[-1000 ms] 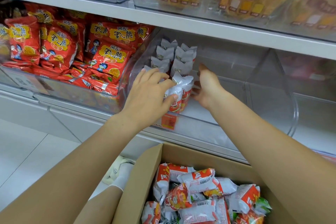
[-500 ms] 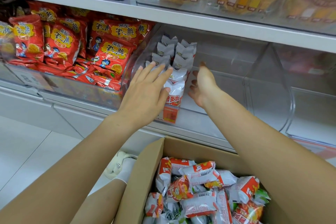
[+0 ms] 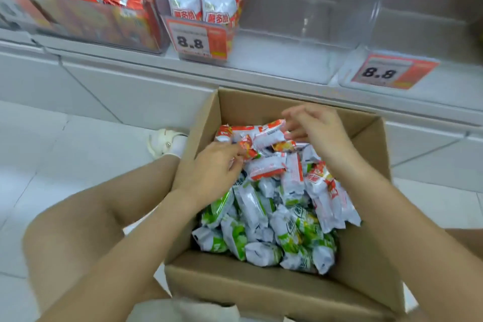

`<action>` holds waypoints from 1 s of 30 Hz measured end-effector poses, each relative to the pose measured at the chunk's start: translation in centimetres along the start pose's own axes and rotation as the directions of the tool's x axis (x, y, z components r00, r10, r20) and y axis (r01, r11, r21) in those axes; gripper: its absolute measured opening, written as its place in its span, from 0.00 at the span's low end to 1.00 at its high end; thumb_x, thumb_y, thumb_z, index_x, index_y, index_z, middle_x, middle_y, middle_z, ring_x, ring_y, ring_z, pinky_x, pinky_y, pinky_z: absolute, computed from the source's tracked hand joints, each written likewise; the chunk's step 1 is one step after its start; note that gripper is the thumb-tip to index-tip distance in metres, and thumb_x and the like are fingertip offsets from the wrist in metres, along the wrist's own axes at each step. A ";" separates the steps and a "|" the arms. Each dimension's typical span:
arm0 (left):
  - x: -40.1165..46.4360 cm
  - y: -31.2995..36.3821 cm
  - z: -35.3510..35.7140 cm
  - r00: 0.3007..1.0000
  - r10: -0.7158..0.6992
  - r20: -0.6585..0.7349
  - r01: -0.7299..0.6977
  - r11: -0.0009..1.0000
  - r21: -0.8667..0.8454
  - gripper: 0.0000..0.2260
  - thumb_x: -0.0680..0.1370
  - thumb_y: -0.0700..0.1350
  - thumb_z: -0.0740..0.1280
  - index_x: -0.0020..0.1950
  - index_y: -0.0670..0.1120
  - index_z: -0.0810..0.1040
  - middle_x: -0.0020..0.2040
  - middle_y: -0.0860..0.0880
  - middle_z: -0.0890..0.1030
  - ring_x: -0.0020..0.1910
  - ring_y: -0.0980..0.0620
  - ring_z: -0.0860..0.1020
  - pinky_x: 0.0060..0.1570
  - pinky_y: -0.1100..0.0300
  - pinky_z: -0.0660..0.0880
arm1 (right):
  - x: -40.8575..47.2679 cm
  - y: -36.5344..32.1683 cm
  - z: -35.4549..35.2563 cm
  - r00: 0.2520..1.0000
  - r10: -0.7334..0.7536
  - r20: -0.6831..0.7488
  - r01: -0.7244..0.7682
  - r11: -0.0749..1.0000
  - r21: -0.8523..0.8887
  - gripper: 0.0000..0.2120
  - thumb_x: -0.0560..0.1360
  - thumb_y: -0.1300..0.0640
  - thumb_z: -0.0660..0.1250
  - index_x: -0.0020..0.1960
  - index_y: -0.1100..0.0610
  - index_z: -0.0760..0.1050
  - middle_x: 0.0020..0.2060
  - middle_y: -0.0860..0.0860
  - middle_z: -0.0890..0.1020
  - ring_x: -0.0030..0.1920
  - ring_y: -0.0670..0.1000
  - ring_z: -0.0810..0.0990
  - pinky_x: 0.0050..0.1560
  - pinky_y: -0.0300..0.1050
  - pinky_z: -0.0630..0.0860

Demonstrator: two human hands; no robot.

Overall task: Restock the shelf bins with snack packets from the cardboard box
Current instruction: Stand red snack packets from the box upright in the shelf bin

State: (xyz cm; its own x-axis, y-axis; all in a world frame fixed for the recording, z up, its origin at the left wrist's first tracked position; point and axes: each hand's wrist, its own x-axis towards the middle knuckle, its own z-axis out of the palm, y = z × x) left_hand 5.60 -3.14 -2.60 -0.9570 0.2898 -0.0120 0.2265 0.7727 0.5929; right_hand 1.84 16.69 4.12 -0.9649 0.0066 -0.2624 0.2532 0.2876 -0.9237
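Fingers of the left hand (image 3: 211, 170) curl into the snack packets (image 3: 277, 191) heaped in the open cardboard box (image 3: 274, 293) on the floor, touching a red-and-white one, while the right hand (image 3: 316, 125) pinches another red-and-white packet at the top of the heap; motion blur hides how firm either hold is. Red-trimmed packets lie at the far end of the box and green-trimmed ones nearer, too jumbled to count. On the shelf above, three clear bins show, cut off at the top: the left bin (image 3: 86, 23) packed with red bags, the middle bin (image 3: 274, 34) with two rows of white packets at its left side, and the right bin (image 3: 418, 29), its contents unclear, with two "8.8" price tags (image 3: 198, 40) in front.
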 end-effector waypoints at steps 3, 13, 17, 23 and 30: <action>-1.9 -0.5 4.2 0.967 -0.139 0.212 0.131 0.990 0.050 0.14 0.80 0.44 0.62 0.65 0.45 0.75 0.63 0.45 0.77 0.64 0.46 0.71 0.60 0.54 0.69 | -1.8 6.9 -0.1 0.981 0.179 0.074 -0.153 0.951 -0.268 0.08 0.79 0.55 0.61 0.45 0.51 0.78 0.40 0.51 0.84 0.38 0.53 0.82 0.43 0.50 0.76; 3.9 -1.1 7.3 0.948 -0.318 -0.024 0.315 0.945 -0.085 0.33 0.77 0.41 0.68 0.77 0.41 0.54 0.76 0.43 0.60 0.74 0.44 0.60 0.69 0.54 0.62 | -1.1 13.8 -0.2 0.995 0.019 0.095 0.066 0.579 -0.812 0.21 0.78 0.55 0.62 0.71 0.54 0.66 0.66 0.53 0.72 0.65 0.55 0.70 0.58 0.48 0.72; 6.1 -2.1 8.0 0.949 -0.314 0.032 0.315 0.948 -0.035 0.37 0.75 0.42 0.69 0.78 0.42 0.51 0.74 0.40 0.64 0.72 0.42 0.64 0.68 0.52 0.64 | 1.8 14.1 2.3 0.942 -0.083 0.325 0.331 0.377 -0.865 0.31 0.76 0.63 0.63 0.76 0.55 0.56 0.76 0.55 0.57 0.76 0.55 0.53 0.72 0.50 0.59; 4.4 -1.4 5.7 0.943 -0.309 -0.126 0.258 0.914 -0.314 0.25 0.70 0.45 0.74 0.65 0.49 0.70 0.58 0.54 0.76 0.58 0.56 0.75 0.56 0.65 0.70 | 4.0 14.6 4.3 0.876 -0.075 0.477 0.482 0.083 -0.872 0.36 0.53 0.57 0.80 0.60 0.59 0.74 0.51 0.57 0.79 0.54 0.59 0.78 0.58 0.52 0.73; 1.2 1.5 1.5 0.762 -0.646 -0.052 0.242 0.358 -0.902 0.16 0.74 0.41 0.72 0.57 0.50 0.68 0.50 0.48 0.78 0.43 0.52 0.80 0.38 0.62 0.79 | -0.4 12.0 1.5 0.973 0.198 0.117 -0.088 0.791 -0.605 0.20 0.71 0.45 0.71 0.58 0.52 0.71 0.48 0.50 0.79 0.45 0.49 0.78 0.40 0.41 0.70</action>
State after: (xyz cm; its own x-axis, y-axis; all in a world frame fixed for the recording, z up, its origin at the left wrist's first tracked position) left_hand 5.03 -0.78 -2.89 -0.8847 -0.3078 -0.3502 -0.3136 -0.1630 0.9355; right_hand 5.38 18.69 -7.31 -0.8809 -0.0485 -0.4709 0.2436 0.8065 -0.5387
